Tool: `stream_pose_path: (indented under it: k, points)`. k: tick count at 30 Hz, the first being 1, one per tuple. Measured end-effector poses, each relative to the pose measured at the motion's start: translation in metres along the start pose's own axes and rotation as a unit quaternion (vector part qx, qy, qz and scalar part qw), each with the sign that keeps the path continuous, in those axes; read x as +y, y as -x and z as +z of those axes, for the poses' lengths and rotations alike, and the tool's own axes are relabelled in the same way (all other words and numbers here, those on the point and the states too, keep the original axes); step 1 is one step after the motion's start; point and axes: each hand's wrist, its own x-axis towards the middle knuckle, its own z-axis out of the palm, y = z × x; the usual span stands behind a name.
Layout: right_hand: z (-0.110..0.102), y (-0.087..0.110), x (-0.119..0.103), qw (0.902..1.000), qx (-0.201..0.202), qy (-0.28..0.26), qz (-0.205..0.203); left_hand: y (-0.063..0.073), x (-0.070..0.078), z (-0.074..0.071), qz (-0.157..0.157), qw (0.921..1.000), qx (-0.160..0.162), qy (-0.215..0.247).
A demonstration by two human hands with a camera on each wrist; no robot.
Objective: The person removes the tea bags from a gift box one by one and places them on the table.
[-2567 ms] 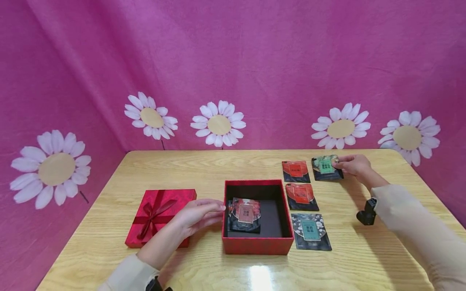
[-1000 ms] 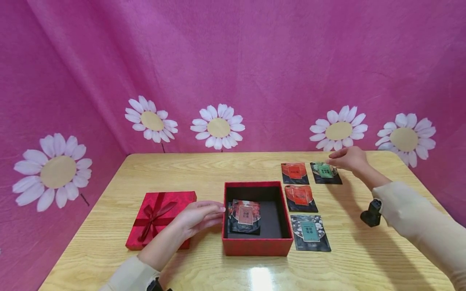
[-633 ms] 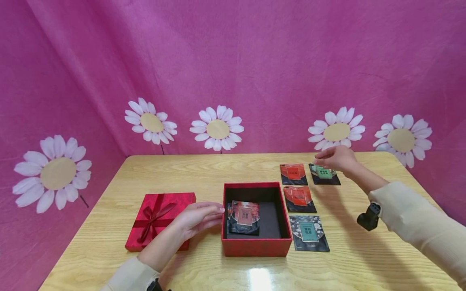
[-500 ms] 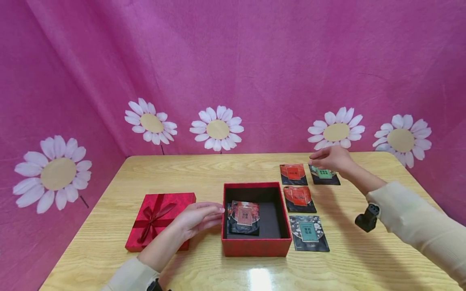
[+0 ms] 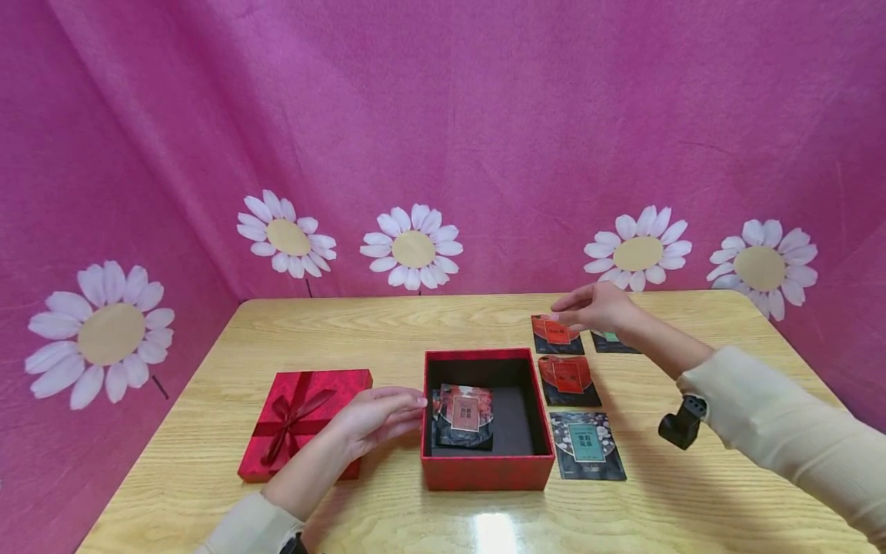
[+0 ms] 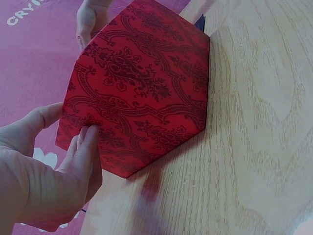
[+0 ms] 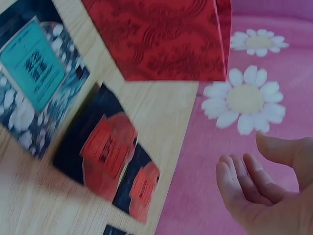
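My left hand (image 5: 383, 419) holds the left wall of an open red gift box (image 5: 487, 473). In the left wrist view its thumb sits at the rim and its fingertips press the patterned outer side. Inside the box, at its left, lie overlapping tea sachets (image 5: 466, 415). Over the farther red tea sachet (image 5: 547, 336) hovers my right hand (image 5: 602, 312), fingers relaxed and nothing in them; the right wrist view shows its gap between thumb and fingers. A second red sachet (image 5: 567, 382) lies nearer. Behind the right hand, a green-labelled sachet (image 5: 609, 344) is partly hidden.
A teal-labelled sachet (image 5: 588, 446) lies right of the box. The red lid (image 5: 332, 385) with its ribbon bow lies to the left, partly behind my left forearm. A pink curtain (image 5: 443, 115) with daisies hangs behind the wooden table (image 5: 388, 327).
My right hand let go of the green-labelled sachet, lifted, and moved left over the farther red one. My left hand has stayed at the box.
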Motion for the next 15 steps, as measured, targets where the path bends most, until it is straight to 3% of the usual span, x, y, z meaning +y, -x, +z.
stream_pose_path:
  k: [7, 15]
  points:
    - [0.016, 0.003, -0.022, 0.9974, -0.058, -0.042, 0.0, 0.001, 0.001, 0.001, -0.005, 0.9998, 0.02, -0.008]
    - [0.036, 0.008, -0.045, 0.9921, -0.099, -0.077, 0.005, 0.0, 0.0, 0.0, -0.003, 1.0, 0.004, -0.005]
